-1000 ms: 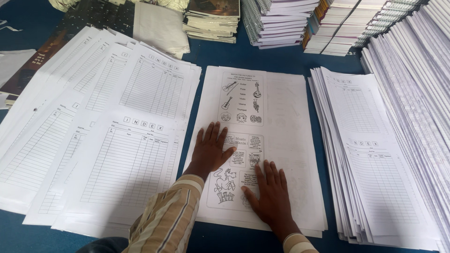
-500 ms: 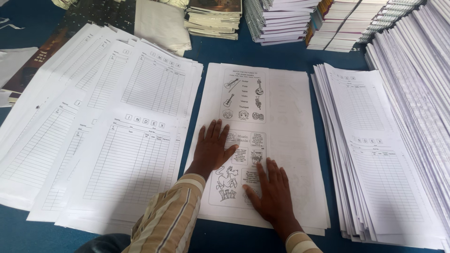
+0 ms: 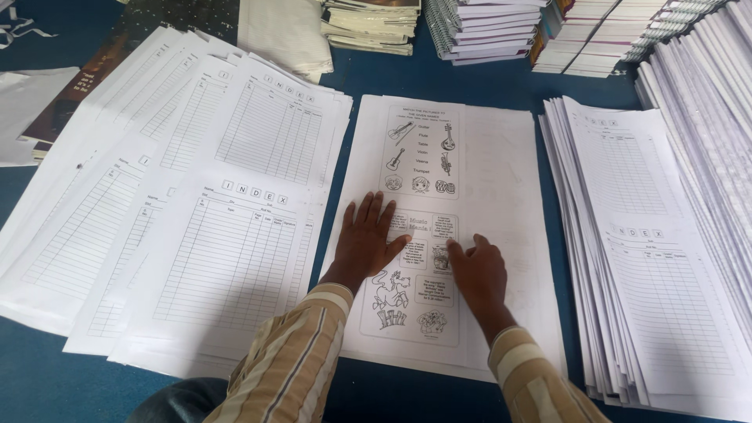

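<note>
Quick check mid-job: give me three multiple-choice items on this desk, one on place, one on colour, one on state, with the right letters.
1. Where do both hands rest?
A. on the middle picture sheet
B. on the spiral notebooks
C. on the bare table
2. What colour is the table top?
A. red
B. blue
C. yellow
3. How are the hands?
A. fists
B. pinching a pen
C. open, flat

Answers:
1 A, the left hand and right hand lie on the picture sheet.
2 B, the table shows blue.
3 C, fingers spread, nothing held.
</note>
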A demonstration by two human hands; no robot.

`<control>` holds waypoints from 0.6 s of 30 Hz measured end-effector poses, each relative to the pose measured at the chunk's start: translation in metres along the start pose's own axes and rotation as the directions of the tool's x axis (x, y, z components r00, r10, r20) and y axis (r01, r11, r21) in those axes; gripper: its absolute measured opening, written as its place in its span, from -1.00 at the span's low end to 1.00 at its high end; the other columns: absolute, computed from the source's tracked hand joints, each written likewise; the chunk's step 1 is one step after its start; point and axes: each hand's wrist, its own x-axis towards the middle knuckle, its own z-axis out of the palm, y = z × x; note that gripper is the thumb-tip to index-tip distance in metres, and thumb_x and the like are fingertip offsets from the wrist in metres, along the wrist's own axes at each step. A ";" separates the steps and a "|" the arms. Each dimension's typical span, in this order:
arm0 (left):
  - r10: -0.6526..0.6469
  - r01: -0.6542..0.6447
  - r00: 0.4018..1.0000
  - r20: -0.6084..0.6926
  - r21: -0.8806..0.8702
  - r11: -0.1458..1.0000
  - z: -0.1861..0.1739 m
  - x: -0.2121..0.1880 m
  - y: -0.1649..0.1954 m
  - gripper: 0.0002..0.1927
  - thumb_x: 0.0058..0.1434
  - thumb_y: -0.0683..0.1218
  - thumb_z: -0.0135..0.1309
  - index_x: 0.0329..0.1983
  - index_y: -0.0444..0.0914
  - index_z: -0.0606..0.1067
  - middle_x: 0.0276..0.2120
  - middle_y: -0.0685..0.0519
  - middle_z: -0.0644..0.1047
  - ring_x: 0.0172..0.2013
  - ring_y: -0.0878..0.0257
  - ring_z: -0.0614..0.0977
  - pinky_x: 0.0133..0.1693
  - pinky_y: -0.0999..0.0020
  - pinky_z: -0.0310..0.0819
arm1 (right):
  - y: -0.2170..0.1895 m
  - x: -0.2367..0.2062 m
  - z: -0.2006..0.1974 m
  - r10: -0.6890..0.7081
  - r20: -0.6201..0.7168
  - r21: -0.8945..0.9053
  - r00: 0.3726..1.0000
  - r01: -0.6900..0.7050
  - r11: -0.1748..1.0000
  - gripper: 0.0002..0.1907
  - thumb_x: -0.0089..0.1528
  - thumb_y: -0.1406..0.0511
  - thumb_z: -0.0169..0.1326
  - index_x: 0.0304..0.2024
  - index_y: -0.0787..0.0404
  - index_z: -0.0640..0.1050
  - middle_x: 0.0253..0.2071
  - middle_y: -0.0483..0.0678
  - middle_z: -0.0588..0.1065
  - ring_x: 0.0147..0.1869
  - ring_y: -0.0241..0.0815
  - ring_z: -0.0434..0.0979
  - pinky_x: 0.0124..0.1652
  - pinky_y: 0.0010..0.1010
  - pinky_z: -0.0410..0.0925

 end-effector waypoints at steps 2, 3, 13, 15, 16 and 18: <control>0.000 0.000 1.000 0.014 0.005 1.000 0.000 0.000 0.000 -0.11 0.34 0.48 -0.44 0.53 -0.17 0.06 0.50 -0.15 0.03 0.50 0.01 -0.07 0.42 -0.06 -0.35 | 0.003 0.008 0.000 0.005 -0.015 0.022 1.000 -0.005 1.000 -0.27 0.21 -0.02 0.14 0.24 0.36 0.45 -0.15 0.12 0.64 -0.01 0.03 0.63 0.06 -0.14 0.42; 0.000 0.000 1.000 0.020 0.008 1.000 0.000 0.000 0.000 -0.11 0.34 0.48 -0.44 0.53 -0.17 0.05 0.50 -0.14 0.02 0.50 0.01 -0.07 0.42 -0.06 -0.35 | 0.004 0.013 0.000 0.008 -0.024 0.034 1.000 -0.007 0.999 -0.29 0.19 -0.02 0.16 0.21 0.34 0.48 -0.15 0.10 0.65 -0.01 0.01 0.62 0.07 -0.15 0.40; -0.014 0.015 0.998 0.068 -0.018 1.000 0.004 0.000 -0.002 -0.10 0.33 0.49 -0.42 0.53 -0.15 0.02 0.51 -0.13 -0.01 0.50 0.05 -0.11 0.42 -0.03 -0.39 | 0.011 0.041 -0.005 0.116 0.238 0.375 0.964 -0.201 0.905 -0.55 0.24 0.09 0.18 -0.09 0.38 0.64 -0.31 0.03 0.56 -0.29 -0.17 0.47 -0.19 -0.29 0.40; -0.020 0.023 0.998 0.057 -0.052 0.998 0.002 -0.001 -0.002 -0.10 0.32 0.48 -0.36 0.53 -0.16 0.05 0.50 -0.14 0.01 0.51 0.05 -0.10 0.43 -0.04 -0.39 | 0.009 0.043 -0.005 0.104 0.312 0.469 0.944 -0.248 0.848 -0.62 0.25 0.14 0.15 -0.11 0.35 0.62 -0.35 -0.02 0.54 -0.32 -0.21 0.42 -0.22 -0.34 0.35; -0.035 0.040 0.997 0.068 -0.070 0.997 0.001 -0.001 -0.001 -0.11 0.31 0.46 -0.30 0.51 -0.17 0.07 0.50 -0.14 0.02 0.51 0.04 -0.10 0.43 -0.04 -0.40 | 0.009 0.044 -0.005 0.091 0.320 0.481 0.943 -0.244 0.842 -0.63 0.26 0.15 0.15 -0.12 0.35 0.62 -0.34 -0.01 0.55 -0.30 -0.22 0.44 -0.20 -0.36 0.36; -0.065 0.075 0.994 0.090 -0.103 0.992 -0.001 0.001 0.001 -0.13 0.29 0.42 -0.17 0.49 -0.19 0.11 0.49 -0.16 0.04 0.51 0.03 -0.09 0.43 -0.04 -0.41 | 0.009 0.043 -0.004 0.062 0.334 0.504 0.941 -0.234 0.831 -0.65 0.26 0.16 0.15 -0.13 0.34 0.61 -0.32 -0.01 0.56 -0.27 -0.23 0.47 -0.16 -0.40 0.37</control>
